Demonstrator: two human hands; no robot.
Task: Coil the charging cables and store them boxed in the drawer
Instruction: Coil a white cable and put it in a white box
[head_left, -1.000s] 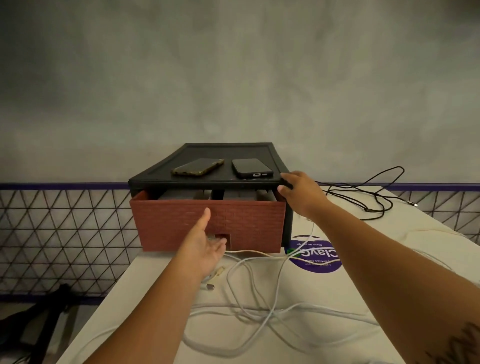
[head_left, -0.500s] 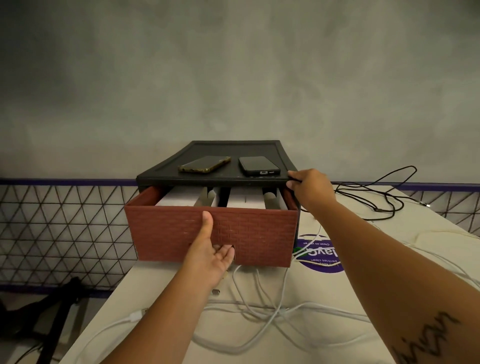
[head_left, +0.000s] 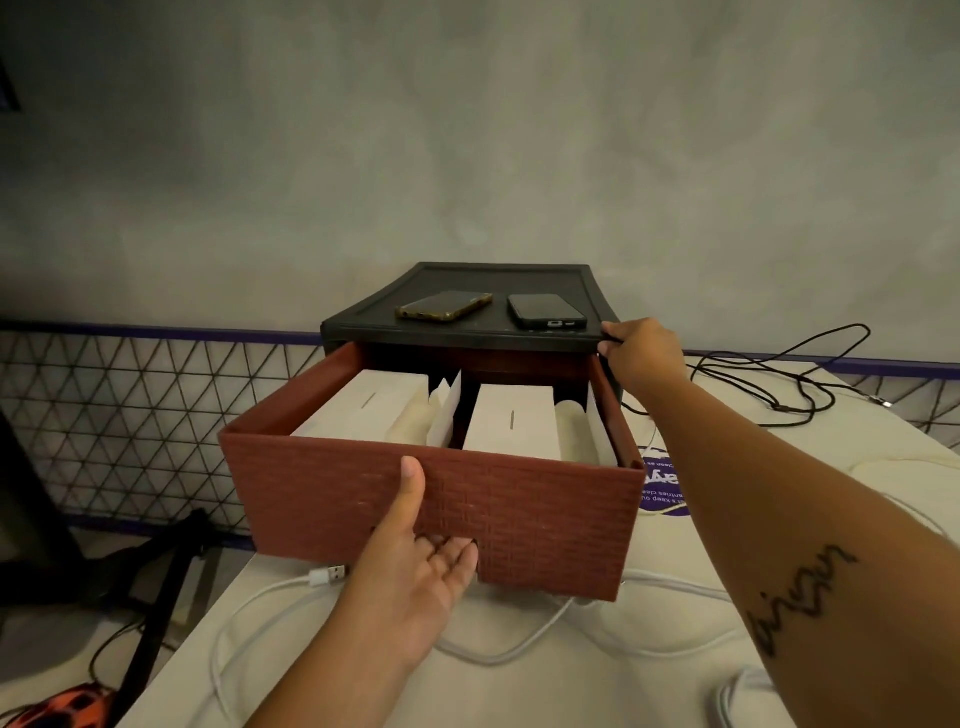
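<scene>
A red-brown drawer (head_left: 545, 514) with a brick-textured front stands pulled well out of its black cabinet (head_left: 467, 332). My left hand (head_left: 415, 561) grips the front's bottom notch, fingers hooked underneath and thumb up against the face. My right hand (head_left: 639, 353) holds the cabinet's front right corner. Inside the drawer lie two white boxes, one on the left (head_left: 363, 405) and one on the right (head_left: 511, 421). White charging cables (head_left: 519, 654) sprawl loose on the table under and in front of the drawer. A black cable (head_left: 779, 384) lies tangled at the back right.
Two phones (head_left: 447, 305) (head_left: 546, 310) lie on the cabinet top. The white table (head_left: 597, 691) has a purple round sticker (head_left: 665, 488) beside the drawer. A wire mesh fence (head_left: 130, 410) runs along the left, with dark stand legs (head_left: 156, 582) on the floor below.
The drawer has slid out toward me, drawn by my left hand, and the white boxes inside came into view. My right hand stayed on the cabinet corner.
</scene>
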